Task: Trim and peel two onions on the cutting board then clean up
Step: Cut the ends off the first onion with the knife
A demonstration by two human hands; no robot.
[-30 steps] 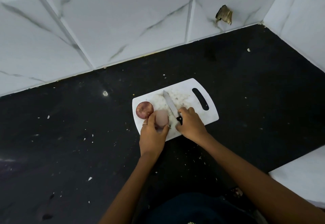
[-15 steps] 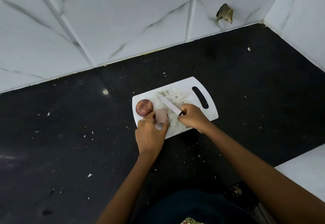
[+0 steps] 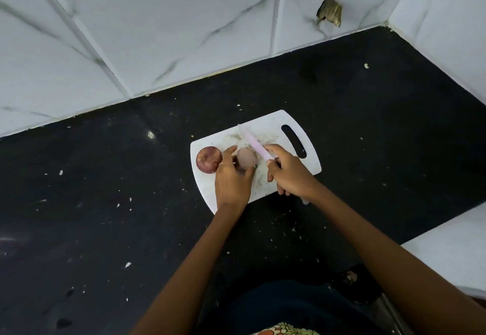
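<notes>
A white cutting board [image 3: 313, 166] with a slot handle lies on the black counter. At its left end sits a round onion with dark red skin [image 3: 209, 160]. Beside it, my left hand [image 3: 232, 181] grips a paler, pinkish onion [image 3: 246, 157] between thumb and fingers. My right hand [image 3: 288, 174] holds a knife [image 3: 253, 142]; its blade lies just right of the pale onion, tip pointing to the far left. I cannot tell whether the blade touches that onion.
White marbled tiles [image 3: 157, 32] form the back wall, and a second wall closes the right side. A white ledge [image 3: 452, 250] juts in at the lower right. Small pale scraps dot the black counter [image 3: 92, 203]. A chipped hole [image 3: 330, 14] marks the wall.
The knife has swung from a steep angle to a flatter one, closer to the pale onion. My left hand shifted its grip on that onion. The red-skinned onion stayed put.
</notes>
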